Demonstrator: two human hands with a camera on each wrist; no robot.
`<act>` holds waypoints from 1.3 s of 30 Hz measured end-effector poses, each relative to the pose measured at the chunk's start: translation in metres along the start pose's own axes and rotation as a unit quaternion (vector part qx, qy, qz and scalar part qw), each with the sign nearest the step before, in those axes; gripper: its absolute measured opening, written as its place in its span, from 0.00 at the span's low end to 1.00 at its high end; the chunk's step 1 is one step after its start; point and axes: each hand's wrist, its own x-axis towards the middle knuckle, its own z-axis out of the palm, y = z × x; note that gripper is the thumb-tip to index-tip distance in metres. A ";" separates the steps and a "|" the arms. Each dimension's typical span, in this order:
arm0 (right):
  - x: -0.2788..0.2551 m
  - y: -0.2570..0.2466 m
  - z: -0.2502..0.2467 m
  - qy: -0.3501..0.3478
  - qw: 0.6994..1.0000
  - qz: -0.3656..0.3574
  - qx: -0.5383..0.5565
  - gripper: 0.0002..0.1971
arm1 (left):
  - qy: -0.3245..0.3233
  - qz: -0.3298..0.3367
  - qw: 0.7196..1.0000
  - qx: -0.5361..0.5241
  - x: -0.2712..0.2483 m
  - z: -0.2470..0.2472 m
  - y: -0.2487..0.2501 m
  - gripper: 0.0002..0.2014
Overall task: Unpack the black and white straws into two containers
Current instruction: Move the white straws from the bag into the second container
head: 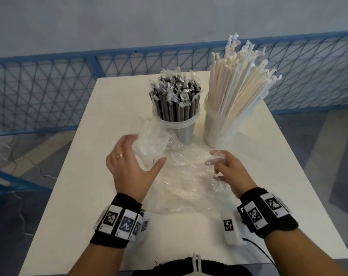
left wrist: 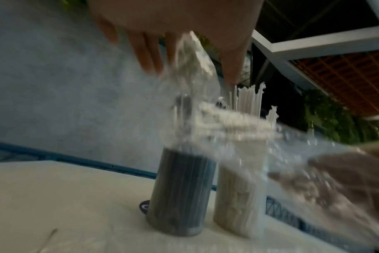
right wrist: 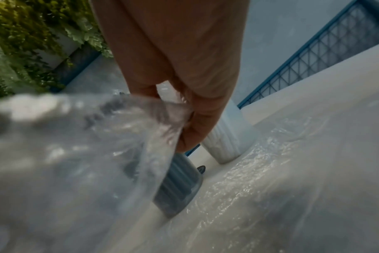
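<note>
Wrapped black straws (head: 175, 96) stand in a clear container (head: 183, 132) at the back of the white table (head: 109, 116). To its right, white straws (head: 236, 82) fill a second container (head: 216, 130). My left hand (head: 147, 148) is spread with straight fingers against a crumpled clear plastic bag (head: 151, 140) in front of the black straws. In the left wrist view the film (left wrist: 193, 68) runs between the fingers (left wrist: 149, 56) and the thumb. My right hand (head: 216, 160) pinches clear film; the right wrist view shows the pinch (right wrist: 186, 119). More clear plastic (head: 185, 186) lies flat between the hands.
A blue mesh fence (head: 49, 92) runs behind and to the sides of the table. A small dark round sticker (left wrist: 144, 207) lies at the foot of the black-straw container (left wrist: 180, 193). Bare tabletop shows to the left of my left hand and along the near edge.
</note>
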 end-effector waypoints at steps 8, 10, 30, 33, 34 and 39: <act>-0.008 0.004 -0.013 -0.021 0.999 0.013 -0.044 0.22 | 0.005 -0.093 0.995 -0.024 0.008 -0.010 -0.004 0.17; -0.008 0.007 -0.024 0.013 0.999 0.008 -0.050 0.23 | 0.002 -0.153 0.984 -0.094 0.010 -0.012 -0.017 0.14; -0.017 0.067 0.024 -0.131 0.720 -0.010 -0.681 0.39 | -0.231 -0.255 0.924 -0.165 -0.004 0.008 -0.038 0.22; -0.016 0.073 0.027 -0.167 0.702 0.002 -0.693 0.39 | -0.267 -0.252 0.922 -0.124 0.017 0.023 -0.029 0.20; -0.015 0.075 0.028 -0.175 0.701 0.007 -0.691 0.38 | -0.268 -0.242 0.925 -0.116 0.023 0.030 -0.027 0.15; -0.011 0.081 0.018 -0.189 0.721 0.037 -0.665 0.38 | -0.147 -0.249 0.952 -0.100 0.046 0.038 -0.033 0.07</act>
